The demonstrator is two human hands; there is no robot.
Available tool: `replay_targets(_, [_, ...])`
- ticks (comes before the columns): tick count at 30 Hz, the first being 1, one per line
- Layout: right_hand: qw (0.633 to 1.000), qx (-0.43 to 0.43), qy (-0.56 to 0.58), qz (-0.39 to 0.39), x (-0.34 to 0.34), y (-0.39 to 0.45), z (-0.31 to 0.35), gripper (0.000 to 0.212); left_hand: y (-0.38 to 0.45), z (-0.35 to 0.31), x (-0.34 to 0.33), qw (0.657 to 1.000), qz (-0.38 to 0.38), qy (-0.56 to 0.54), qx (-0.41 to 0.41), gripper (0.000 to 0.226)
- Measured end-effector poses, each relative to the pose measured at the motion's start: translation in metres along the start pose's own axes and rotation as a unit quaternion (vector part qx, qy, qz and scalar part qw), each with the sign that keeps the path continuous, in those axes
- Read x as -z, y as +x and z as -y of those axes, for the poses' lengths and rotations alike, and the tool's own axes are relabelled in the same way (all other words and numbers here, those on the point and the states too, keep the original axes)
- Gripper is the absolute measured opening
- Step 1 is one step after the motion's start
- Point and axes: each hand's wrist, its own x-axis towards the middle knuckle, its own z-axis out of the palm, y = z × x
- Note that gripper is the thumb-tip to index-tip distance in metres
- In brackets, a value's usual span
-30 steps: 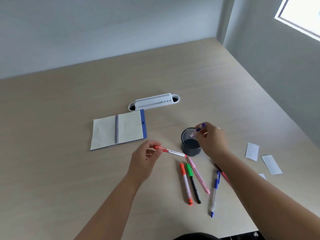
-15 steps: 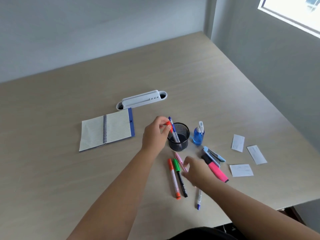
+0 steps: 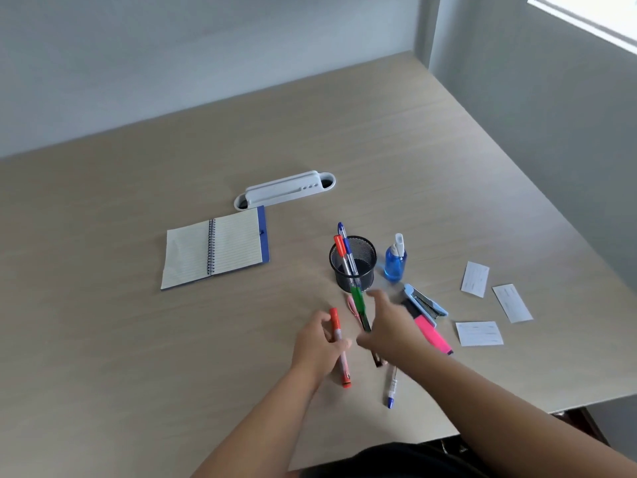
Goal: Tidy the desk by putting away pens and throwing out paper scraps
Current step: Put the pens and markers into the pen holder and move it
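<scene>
- The desk [image 3: 396, 139] meets walls at its far edge and far right corner; wide bare wood lies behind and to the left of the mesh pen cup [image 3: 355, 267], and the near edge runs just below the forearms.
- An open spiral notebook [image 3: 213, 248] lies flat left of the cup, a white cable tray [image 3: 286, 189] behind it.
- The cup holds a red pen [image 3: 341, 251] and a blue pen [image 3: 344, 236], both leaning left.
- Three paper scraps [image 3: 479, 333] lie right of the cup, well apart from it.
- Crowding the cup's right side: a blue spray bottle [image 3: 394, 263], stapler [image 3: 425, 301], pink highlighter [image 3: 432, 334].
- The left hand [image 3: 319, 350], in front of the cup, curls around an orange marker [image 3: 339, 346].
- The right hand [image 3: 389, 331] pinches a green marker [image 3: 358, 301], its tip near the cup's base.
- A pink pen [image 3: 352, 304] and a blue-capped pen [image 3: 391, 391] lie in front.
</scene>
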Motion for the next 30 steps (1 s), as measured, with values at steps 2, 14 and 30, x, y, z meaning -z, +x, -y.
replay_targets(2, [0.996,0.057,0.006,-0.064,0.024,0.001,0.012,0.051,-0.001,-0.002,-0.006,0.999,-0.018,0.004,-0.029,0.051])
replay_targets(14, [0.984,0.052,-0.006,-0.17,0.042,0.062,0.047,0.029,0.0,-0.06,0.048,0.946,-0.216,-0.181,-0.162,0.054])
replay_targets(30, [0.997,-0.034,-0.049,-0.054,-0.004,0.003,-0.054,0.024,0.047,-0.068,0.031,0.923,-0.278,0.05,-0.261,0.048])
